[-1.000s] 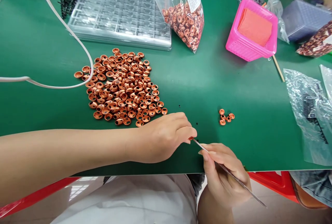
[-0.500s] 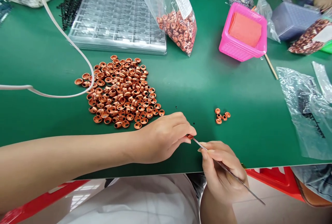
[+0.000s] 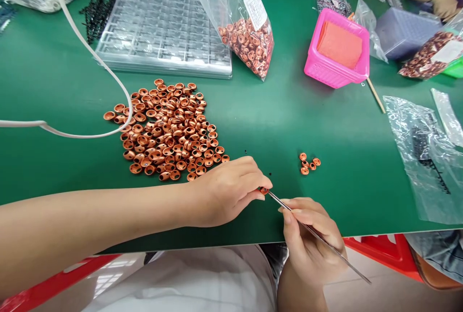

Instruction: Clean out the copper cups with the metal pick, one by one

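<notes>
My left hand [image 3: 229,189] is closed, pinching a small copper-coloured cup [image 3: 264,190] between thumb and fingertips just above the green table. In my right hand [image 3: 313,235] is a pair of slim metal tweezers [image 3: 325,243], held like a pen. Their tip meets the cup at my left fingertips; the exact contact is too small to make out. Left of the hands lies a large pile of similar copper cups [image 3: 170,128] with holes in them. A small group of several cups [image 3: 305,164] sits beyond my right hand.
Clear plastic trays [image 3: 162,27] are stacked behind the pile, beside a bag of copper cups [image 3: 249,44]. A pink basket [image 3: 338,78] stands farther right. A white cable [image 3: 108,71] loops over the pile's left side. Another person's hand [image 3: 445,4] shows at far right.
The view has shifted very slightly. Both hands keep nearly the same pose, with the cup turned a little in the left fingers and the tweezers still at it.
</notes>
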The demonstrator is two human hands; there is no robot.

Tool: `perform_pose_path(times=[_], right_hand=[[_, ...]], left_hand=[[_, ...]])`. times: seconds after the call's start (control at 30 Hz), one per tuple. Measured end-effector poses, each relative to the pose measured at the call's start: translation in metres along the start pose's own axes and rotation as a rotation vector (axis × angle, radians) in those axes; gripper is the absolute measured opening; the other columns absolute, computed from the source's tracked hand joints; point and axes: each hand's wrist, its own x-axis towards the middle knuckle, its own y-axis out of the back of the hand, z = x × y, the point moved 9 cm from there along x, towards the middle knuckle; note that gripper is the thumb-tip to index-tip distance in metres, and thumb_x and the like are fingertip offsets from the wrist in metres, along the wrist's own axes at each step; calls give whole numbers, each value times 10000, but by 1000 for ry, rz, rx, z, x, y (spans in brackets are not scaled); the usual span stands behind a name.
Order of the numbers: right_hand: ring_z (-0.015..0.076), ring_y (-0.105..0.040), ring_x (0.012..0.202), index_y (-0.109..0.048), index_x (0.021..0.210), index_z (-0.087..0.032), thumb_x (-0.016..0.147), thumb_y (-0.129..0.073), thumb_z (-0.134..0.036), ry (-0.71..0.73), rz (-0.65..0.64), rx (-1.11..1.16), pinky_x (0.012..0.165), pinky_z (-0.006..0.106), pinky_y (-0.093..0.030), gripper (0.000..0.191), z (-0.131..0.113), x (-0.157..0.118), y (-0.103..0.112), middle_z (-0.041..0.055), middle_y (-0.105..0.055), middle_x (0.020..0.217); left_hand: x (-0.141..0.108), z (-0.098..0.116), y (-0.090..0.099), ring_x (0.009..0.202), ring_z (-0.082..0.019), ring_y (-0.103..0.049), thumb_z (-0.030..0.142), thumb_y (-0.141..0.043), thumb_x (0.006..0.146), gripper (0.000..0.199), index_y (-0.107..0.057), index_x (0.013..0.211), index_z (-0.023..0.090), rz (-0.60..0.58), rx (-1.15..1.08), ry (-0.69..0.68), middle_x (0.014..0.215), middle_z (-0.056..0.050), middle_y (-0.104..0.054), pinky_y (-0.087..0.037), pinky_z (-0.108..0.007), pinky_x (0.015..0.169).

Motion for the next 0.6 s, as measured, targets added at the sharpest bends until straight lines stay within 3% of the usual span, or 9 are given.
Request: perform_pose_path(times=[0.2, 0.6], right_hand=[[198, -690, 788, -655, 949, -135, 695, -635, 107, 12, 32, -17, 595, 358, -566, 352, 0, -1, 1, 49, -699, 870], [193, -692, 820, -646, 985, -159, 694, -643, 101, -13, -83, -65, 639, 365, -587, 390, 1, -1, -5, 56, -708, 932]], left_hand=[[1, 1, 0, 826, -179, -543, 85, -501, 930, 138, -602, 1019, 112, 3, 6, -6, 872, -83, -651, -480, -307, 742], [0, 2, 0, 816, -182, -548, 100, -507, 932, 135, -610, 1019, 92, 27, 12, -40, 869, -96, -657, -483, -317, 747]])
